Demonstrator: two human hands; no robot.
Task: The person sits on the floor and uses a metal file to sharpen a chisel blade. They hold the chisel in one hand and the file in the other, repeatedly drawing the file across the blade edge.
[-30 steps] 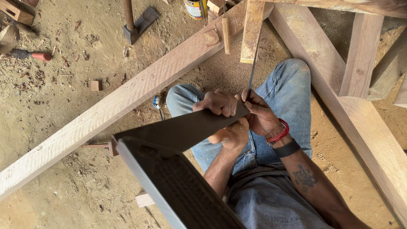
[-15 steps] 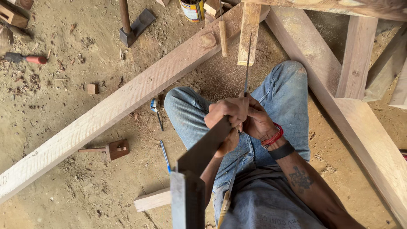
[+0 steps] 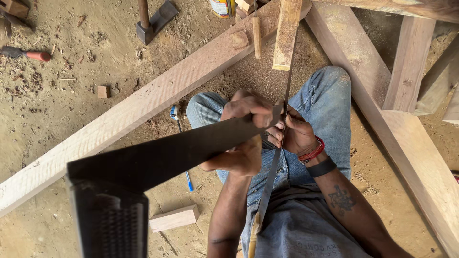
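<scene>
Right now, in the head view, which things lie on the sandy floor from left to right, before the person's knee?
Red-handled tool → small wood cube → hammer head → wood block → blue pen.

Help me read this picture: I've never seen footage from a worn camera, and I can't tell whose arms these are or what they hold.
The camera sits on a person's head and looks straight down, so the arms and the jeans-clad knees are the wearer's own. The person sits on a sandy floor among wooden beams. The left hand grips the narrow end of a broad dark blade, which runs toward the camera and looks huge because it is close. The right hand, with red bands and a black band at the wrist, touches a thin saw blade at the same spot. On the floor lie a long plank, a small wood block, a blue pen and a hammer.
</scene>
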